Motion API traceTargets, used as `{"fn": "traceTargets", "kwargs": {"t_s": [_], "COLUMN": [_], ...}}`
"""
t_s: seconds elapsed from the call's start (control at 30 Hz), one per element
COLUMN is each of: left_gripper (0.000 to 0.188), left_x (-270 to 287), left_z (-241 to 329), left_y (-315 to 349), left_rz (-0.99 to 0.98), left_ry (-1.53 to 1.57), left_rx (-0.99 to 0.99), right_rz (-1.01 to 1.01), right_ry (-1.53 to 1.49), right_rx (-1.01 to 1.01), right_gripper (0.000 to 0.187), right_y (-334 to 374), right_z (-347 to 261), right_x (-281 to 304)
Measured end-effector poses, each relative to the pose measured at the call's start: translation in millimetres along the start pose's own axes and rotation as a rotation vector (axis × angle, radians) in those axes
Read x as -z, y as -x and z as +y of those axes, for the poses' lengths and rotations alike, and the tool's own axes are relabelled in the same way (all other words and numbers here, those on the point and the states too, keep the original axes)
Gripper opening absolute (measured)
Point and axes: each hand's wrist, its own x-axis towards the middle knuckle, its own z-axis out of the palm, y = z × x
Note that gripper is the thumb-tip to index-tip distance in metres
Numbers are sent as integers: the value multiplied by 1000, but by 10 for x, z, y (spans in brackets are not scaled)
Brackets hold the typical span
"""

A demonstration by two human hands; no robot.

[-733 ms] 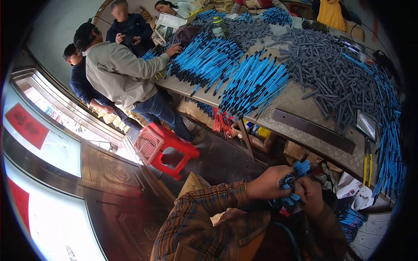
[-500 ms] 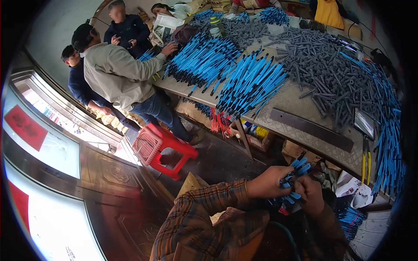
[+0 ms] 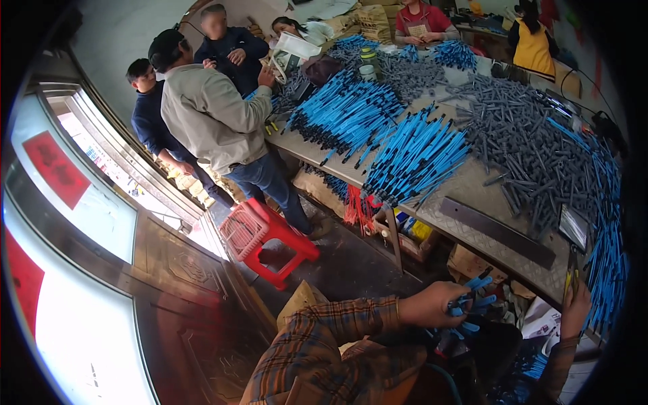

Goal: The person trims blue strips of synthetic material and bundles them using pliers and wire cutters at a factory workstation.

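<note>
Blue sticks point(image 3: 483, 301) bunched in left grip point(image 3: 435, 305), 4 o'clock in view.
Left grip clenched round the bunch; right grip point(image 3: 576, 307) at its 3 o'clock, by yellow-handled pliers point(image 3: 568, 279) at the tabletop point(image 3: 466, 179) edge, can't say if it has hold of them. Grey tube pile point(image 3: 526, 145) at left grip's 1 o'clock, blue stick pile point(image 3: 418, 155) at 12.

The person's left hand point(image 3: 435, 305) clutches a bunch of blue sticks point(image 3: 484, 300), while the right hand point(image 3: 576, 309) is at the yellow-handled pliers point(image 3: 568, 280) by the surface's point(image 3: 472, 179) edge. Grey tubes point(image 3: 520, 145) lie heaped there; someone in a beige jacket point(image 3: 206, 111) stands near a red stool point(image 3: 282, 237).
</note>
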Motion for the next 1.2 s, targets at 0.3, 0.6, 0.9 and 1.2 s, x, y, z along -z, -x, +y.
{"fn": "traceTargets", "kwargs": {"t_s": [0.3, 0.6, 0.9, 1.2], "left_gripper": [18, 16, 20, 24], "left_x": [-40, 5, 142, 75], "left_z": [16, -28, -42, -45], "left_y": [-24, 27, -108, -6], "left_rz": [0, -43, -44, -50], "left_ry": [56, 92, 21, -59], "left_rx": [-19, 36, 166, 132], "right_rz": [-89, -4, -307, -172], "right_ry": [91, -746, -573, -215], "right_rx": [14, -250, 563, 697], "right_gripper": [24, 24, 27, 23], "right_y": [-207, 308, 299, 342], "right_z": [-177, 615, -1292, -1489], "right_x": [-64, 13, 743, 663]}}
